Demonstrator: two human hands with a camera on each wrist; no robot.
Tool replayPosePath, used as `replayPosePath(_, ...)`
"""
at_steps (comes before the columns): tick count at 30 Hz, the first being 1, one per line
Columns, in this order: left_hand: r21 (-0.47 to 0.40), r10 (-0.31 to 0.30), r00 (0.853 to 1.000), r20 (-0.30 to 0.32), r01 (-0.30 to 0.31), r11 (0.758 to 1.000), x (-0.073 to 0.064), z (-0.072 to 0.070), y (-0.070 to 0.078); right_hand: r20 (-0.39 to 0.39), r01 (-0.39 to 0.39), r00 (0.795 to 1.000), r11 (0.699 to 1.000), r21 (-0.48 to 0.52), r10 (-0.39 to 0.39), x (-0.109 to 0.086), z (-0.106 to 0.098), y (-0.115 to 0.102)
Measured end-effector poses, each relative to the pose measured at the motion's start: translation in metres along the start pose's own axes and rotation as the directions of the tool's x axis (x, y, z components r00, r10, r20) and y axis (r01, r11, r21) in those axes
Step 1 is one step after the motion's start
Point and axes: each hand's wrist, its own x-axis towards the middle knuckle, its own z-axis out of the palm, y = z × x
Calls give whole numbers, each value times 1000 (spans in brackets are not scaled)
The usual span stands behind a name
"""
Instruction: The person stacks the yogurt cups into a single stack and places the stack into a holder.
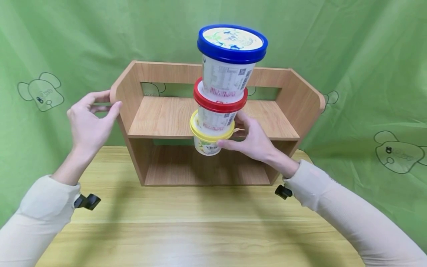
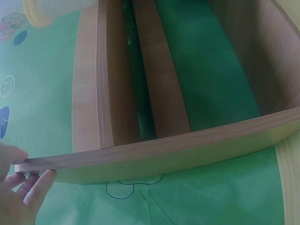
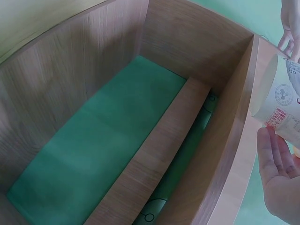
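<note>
Three lidded paper tubs stand in a slightly leaning stack in the head view: a blue-lidded tub on top, a red-lidded tub in the middle, a yellow-lidded tub at the bottom. My right hand grips the yellow-lidded one, thumb at its front right side and fingers partly hidden behind. The stack is held up in front of a wooden shelf. At the shelf's left side panel, my left hand pinches the upper front edge, thumb inside and fingers outside; the left wrist view shows this pinch too.
The two-level shelf stands on a light wooden table, with its middle board behind the stack. A green cloth with cartoon animal outlines hangs behind and at both sides. A slot runs through the shelf's back.
</note>
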Motion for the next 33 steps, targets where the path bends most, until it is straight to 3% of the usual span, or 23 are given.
replayPosePath(33,-3,14,1000,0,-14,1000,0,0,-2,-48,0,999,1000,-4,-1,42,-10,22)
